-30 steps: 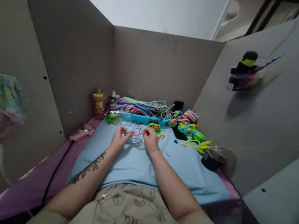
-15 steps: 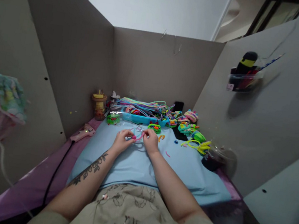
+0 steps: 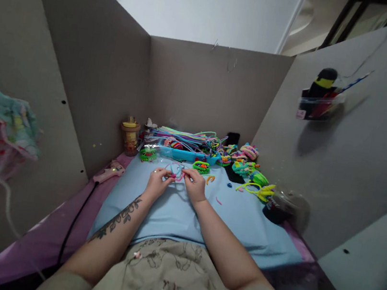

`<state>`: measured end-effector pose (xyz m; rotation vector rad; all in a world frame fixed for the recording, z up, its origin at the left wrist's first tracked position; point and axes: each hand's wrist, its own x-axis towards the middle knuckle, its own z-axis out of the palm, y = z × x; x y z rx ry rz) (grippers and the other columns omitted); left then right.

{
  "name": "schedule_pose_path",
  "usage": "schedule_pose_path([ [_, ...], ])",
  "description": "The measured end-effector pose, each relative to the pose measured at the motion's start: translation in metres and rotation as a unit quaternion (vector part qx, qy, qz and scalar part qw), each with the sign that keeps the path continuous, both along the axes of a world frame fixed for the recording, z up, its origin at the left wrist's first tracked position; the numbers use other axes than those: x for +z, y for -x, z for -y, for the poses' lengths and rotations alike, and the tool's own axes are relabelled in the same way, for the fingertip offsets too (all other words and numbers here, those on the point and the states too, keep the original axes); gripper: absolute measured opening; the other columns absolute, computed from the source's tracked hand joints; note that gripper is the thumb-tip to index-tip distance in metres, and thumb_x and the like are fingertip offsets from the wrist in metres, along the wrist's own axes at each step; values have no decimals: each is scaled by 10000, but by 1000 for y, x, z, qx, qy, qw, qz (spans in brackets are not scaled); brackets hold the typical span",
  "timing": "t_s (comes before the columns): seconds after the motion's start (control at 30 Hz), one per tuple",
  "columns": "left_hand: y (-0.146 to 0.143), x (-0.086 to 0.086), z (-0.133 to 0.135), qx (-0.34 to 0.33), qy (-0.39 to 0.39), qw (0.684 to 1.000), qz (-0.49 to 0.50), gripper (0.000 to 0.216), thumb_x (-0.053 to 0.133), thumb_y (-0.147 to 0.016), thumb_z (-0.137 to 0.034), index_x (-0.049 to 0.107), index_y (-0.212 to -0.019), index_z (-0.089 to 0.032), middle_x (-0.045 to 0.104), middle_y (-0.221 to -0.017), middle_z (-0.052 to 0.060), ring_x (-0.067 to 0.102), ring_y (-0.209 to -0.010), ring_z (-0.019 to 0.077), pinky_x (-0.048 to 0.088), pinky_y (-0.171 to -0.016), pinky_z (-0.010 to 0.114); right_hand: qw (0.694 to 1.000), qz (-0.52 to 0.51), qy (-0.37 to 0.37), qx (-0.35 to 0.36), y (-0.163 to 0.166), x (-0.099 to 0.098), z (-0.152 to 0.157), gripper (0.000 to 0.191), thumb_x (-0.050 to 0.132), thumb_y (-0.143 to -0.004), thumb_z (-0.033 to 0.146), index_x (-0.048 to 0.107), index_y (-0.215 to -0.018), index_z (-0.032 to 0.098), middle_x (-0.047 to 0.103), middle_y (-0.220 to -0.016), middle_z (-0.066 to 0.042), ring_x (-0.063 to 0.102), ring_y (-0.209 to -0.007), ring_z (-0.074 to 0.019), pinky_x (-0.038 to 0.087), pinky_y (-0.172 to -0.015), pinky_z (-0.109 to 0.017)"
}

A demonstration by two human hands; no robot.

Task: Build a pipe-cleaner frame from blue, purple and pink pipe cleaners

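Over the middle of the light blue cloth (image 3: pixel 175 215), my left hand (image 3: pixel 158 181) pinches a pink pipe cleaner (image 3: pixel 180 178) at a small, dense pink bunch near my fingertips. My right hand (image 3: pixel 194 184) closes thumb and fingers on the same pink strand, a short way to the right. The strand bends in a curve between both hands. Just beyond my fingertips lie scissors (image 3: pixel 180 167), partly hidden. A green frog-like pipe cleaner piece (image 3: pixel 201 166) sits behind my right hand, and orange curved bits (image 3: pixel 210 180) lie to its right.
A blue tray (image 3: pixel 192 156) heaped with pipe cleaners (image 3: pixel 183 138) stands at the back. Several finished fuzzy pieces (image 3: pixel 246 168) line the right side near a dark cup (image 3: pixel 274 210). A pink glue gun (image 3: pixel 109 172) lies left, a lidded cup (image 3: pixel 129 138) behind it. Grey panels enclose three sides.
My right hand has shifted slightly left and its fingers lie flatter over the pink strand. The left hand keeps its pinch. The whole view has moved a little.
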<state>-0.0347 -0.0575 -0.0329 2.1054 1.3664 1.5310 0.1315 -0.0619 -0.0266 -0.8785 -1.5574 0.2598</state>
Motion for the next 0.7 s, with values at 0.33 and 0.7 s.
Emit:
schedule_pose_path([
  [0.33,-1,6,4,-19,-9,1000,-16,38,705,-693,-212,682,-724,-212,675,-735,37,567,-868,222,420,-828,345,990,-62,118,47,2,-5,-8,121,546,-689,195,654,-744,187,637,-718,-13,558,-671,-162,435,-614,-268],
  [0.7,0,7,5,-31,9,999,2,8,689,-701,-215,682,-703,-212,661,-715,40,540,-879,234,391,-849,354,922,-199,280,179,8,-13,-15,185,651,-567,272,522,-667,185,584,-680,17,571,-611,-144,494,-623,-304],
])
